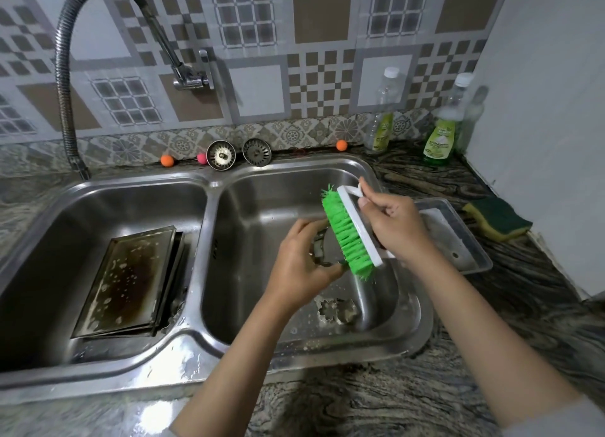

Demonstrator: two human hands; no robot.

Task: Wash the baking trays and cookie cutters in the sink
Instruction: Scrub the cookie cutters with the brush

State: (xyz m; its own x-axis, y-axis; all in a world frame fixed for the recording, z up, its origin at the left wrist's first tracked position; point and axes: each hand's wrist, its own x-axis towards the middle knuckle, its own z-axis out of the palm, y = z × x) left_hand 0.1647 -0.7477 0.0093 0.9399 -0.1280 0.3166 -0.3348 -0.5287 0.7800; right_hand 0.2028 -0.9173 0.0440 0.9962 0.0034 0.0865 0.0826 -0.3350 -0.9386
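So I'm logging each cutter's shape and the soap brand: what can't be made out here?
Head view only:
- Cutter in the left hand: shape hidden by fingers and brush.
- Trays under the top one: only edges show.
- Bottle label: too small to read.

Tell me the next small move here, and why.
Probably draw the brush across the cutter again. The right hand holds its green bristles against the cutter gripped in the left hand over the right basin, and more cutters wait on the basin floor.
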